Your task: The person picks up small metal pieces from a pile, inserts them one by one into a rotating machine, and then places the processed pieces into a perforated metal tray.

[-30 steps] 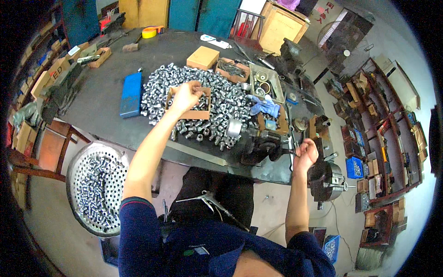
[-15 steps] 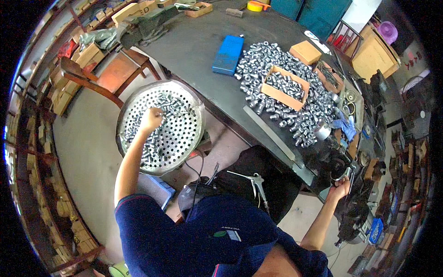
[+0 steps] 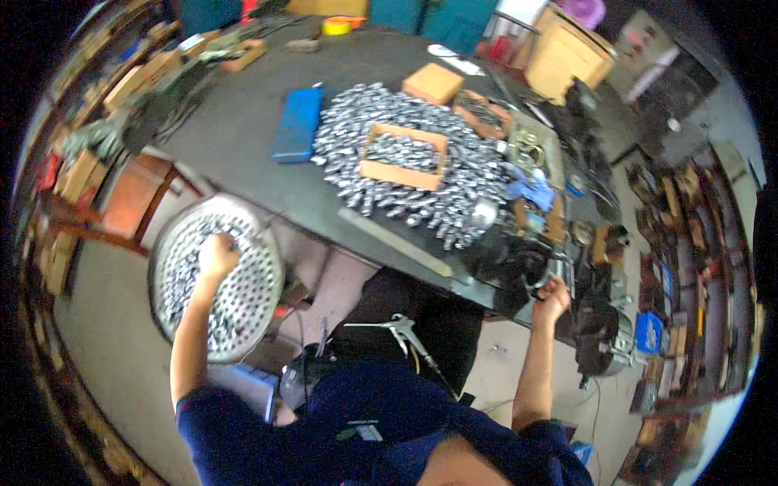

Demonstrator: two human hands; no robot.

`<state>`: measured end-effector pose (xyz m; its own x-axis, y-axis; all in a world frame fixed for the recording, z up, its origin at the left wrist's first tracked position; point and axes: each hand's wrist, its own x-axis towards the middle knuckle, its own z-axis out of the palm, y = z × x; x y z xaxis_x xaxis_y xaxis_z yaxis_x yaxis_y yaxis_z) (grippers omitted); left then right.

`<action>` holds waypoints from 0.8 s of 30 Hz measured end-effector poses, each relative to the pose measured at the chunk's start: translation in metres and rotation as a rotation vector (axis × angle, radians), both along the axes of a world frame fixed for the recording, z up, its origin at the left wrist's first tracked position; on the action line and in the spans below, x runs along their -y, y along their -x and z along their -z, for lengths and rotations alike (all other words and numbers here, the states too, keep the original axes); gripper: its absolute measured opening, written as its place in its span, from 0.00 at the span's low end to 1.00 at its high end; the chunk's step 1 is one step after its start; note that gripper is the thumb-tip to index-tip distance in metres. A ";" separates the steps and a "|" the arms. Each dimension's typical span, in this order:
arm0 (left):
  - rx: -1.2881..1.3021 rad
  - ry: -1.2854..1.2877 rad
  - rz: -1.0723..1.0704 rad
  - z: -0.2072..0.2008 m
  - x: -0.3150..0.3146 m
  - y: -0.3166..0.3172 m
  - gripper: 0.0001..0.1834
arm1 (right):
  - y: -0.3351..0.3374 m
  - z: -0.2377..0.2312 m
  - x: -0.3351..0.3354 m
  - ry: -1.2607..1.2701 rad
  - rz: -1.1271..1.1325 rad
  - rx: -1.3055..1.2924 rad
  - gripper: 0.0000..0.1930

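Note:
My left hand [image 3: 217, 255] is over a round perforated metal tray [image 3: 253, 301] at the left, its fingers closed among small metal fittings [image 3: 180, 279]. Whatever sits in those fingers is hidden. At the right, my right hand [image 3: 553, 298] is closed at the front of a dark bench machine [image 3: 519, 261]; blur hides what it grips. Many shiny metal fittings [image 3: 344, 130] lie heaped on the dark table between my hands. An open cardboard box [image 3: 403, 177] full of the same fittings stands within the heap.
A flat metal bar [image 3: 395, 241] lies along the table's near edge. A blue box [image 3: 298, 125] is left of the heap, a closed cardboard box [image 3: 433, 83] behind it, a blue cloth [image 3: 531, 188] to its right. An air blow gun [image 3: 403, 328] rests before me. A wooden chair [image 3: 134, 202] stands far left.
The view has swung right, so the table and tray appear further left. My left hand stays over the tray and my right hand stays at the machine. The picture is blurrier now.

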<state>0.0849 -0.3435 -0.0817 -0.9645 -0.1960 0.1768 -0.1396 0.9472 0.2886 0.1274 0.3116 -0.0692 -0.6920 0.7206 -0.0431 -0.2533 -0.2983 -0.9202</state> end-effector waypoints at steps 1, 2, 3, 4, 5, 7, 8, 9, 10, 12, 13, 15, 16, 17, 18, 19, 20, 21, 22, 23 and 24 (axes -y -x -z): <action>0.188 -0.545 -0.016 -0.042 -0.033 0.006 0.08 | -0.002 -0.004 0.001 0.036 -0.005 0.007 0.08; 0.131 -0.774 0.097 -0.059 -0.056 0.010 0.06 | -0.001 -0.007 0.004 0.043 0.001 0.010 0.07; 0.075 -1.003 0.203 -0.068 -0.077 0.013 0.06 | 0.000 -0.009 0.006 0.051 0.002 0.016 0.07; 0.125 -1.058 0.297 -0.080 -0.104 0.017 0.06 | 0.002 -0.010 0.007 0.031 0.018 0.053 0.07; 0.174 -1.110 0.395 -0.091 -0.133 0.026 0.06 | 0.001 -0.006 0.000 0.047 0.001 0.042 0.07; 0.214 -1.057 0.617 -0.101 -0.188 0.041 0.07 | -0.001 -0.005 0.000 0.040 -0.022 0.009 0.07; 0.221 -1.189 0.676 -0.100 -0.216 0.048 0.07 | 0.000 -0.006 0.001 0.046 -0.004 0.039 0.07; 0.228 -1.320 0.733 -0.098 -0.242 0.055 0.08 | -0.001 -0.006 0.002 0.037 0.011 0.044 0.08; 0.212 -1.364 0.779 -0.101 -0.266 0.061 0.07 | -0.003 -0.007 0.002 0.024 0.011 0.044 0.08; 0.201 -1.432 0.827 -0.098 -0.305 0.074 0.07 | -0.003 -0.009 0.004 -0.001 0.021 0.046 0.08; 0.208 -1.452 0.828 -0.099 -0.319 0.079 0.07 | -0.004 -0.008 0.004 0.001 0.025 0.026 0.09; 0.270 -1.493 0.809 -0.102 -0.336 0.084 0.07 | -0.003 -0.010 0.007 -0.007 0.071 0.077 0.09; 0.276 -1.493 0.831 -0.101 -0.336 0.086 0.07 | -0.003 -0.006 0.003 0.034 0.029 0.050 0.10; 0.280 -1.492 0.853 -0.101 -0.336 0.088 0.07 | -0.004 -0.007 0.001 0.034 0.035 0.050 0.10; 0.279 -1.509 0.847 -0.102 -0.337 0.088 0.07 | -0.003 -0.007 0.003 0.038 0.040 0.053 0.09; 0.277 -1.526 0.842 -0.102 -0.337 0.088 0.06 | -0.003 -0.007 0.005 0.042 0.045 0.057 0.09; 0.275 -1.543 0.837 -0.101 -0.337 0.088 0.06 | -0.002 -0.009 0.006 0.037 0.045 0.048 0.09; 0.272 -1.531 0.839 -0.101 -0.338 0.089 0.06 | -0.004 -0.012 0.008 0.031 0.048 0.046 0.08; 0.269 -1.518 0.841 -0.101 -0.338 0.089 0.06 | -0.006 -0.016 0.011 0.026 0.051 0.043 0.08; 0.265 -1.506 0.844 -0.101 -0.339 0.090 0.06 | -0.009 -0.018 0.012 0.021 0.054 0.041 0.08; 0.250 -1.493 0.863 -0.100 -0.339 0.090 0.06 | -0.012 -0.018 0.011 0.013 0.059 0.030 0.09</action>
